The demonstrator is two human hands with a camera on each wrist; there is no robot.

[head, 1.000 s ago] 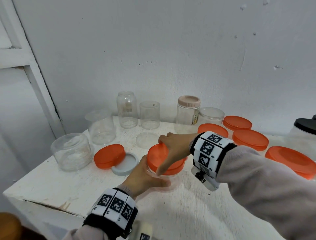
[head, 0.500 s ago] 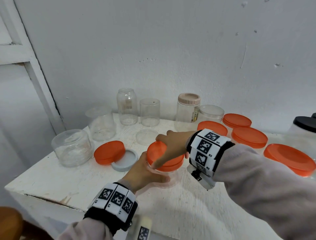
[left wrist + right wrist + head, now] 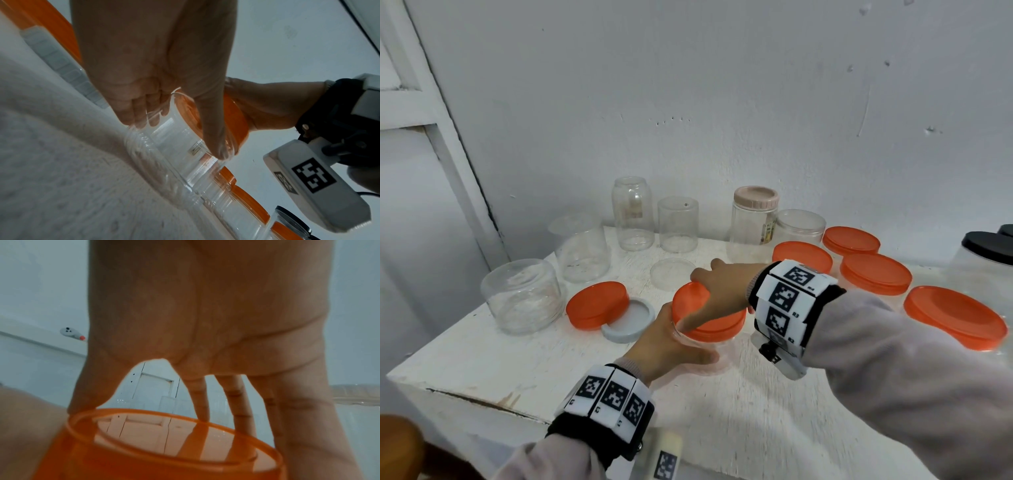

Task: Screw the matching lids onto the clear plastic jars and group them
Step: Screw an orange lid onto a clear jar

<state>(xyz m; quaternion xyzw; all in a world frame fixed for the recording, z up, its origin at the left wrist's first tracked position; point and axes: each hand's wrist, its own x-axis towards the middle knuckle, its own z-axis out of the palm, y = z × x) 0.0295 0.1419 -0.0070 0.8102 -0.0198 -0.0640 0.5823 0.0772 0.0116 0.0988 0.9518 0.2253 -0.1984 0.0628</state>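
Note:
A short clear jar (image 3: 709,353) stands near the middle of the white table (image 3: 482,363), with an orange lid (image 3: 717,323) on its mouth. My left hand (image 3: 671,346) wraps round the jar's wall (image 3: 176,142), thumb in front and fingers behind. From above, my right hand (image 3: 717,291) grips the orange lid (image 3: 164,447), fingers and thumb spread over its rim. Its orange rim (image 3: 236,123) sits on the jar's neck in the left wrist view.
Open clear jars (image 3: 522,296) stand at the left and along the wall. A loose orange lid (image 3: 597,305) leans on a grey lid (image 3: 631,323). A clear lid (image 3: 672,274) lies flat. Several orange-lidded jars (image 3: 875,274) and a black-lidded one (image 3: 989,246) crowd the right.
My right hand has turned slightly on the orange lid, its wrist shifting left. My left hand keeps hold of the jar in the same spot.

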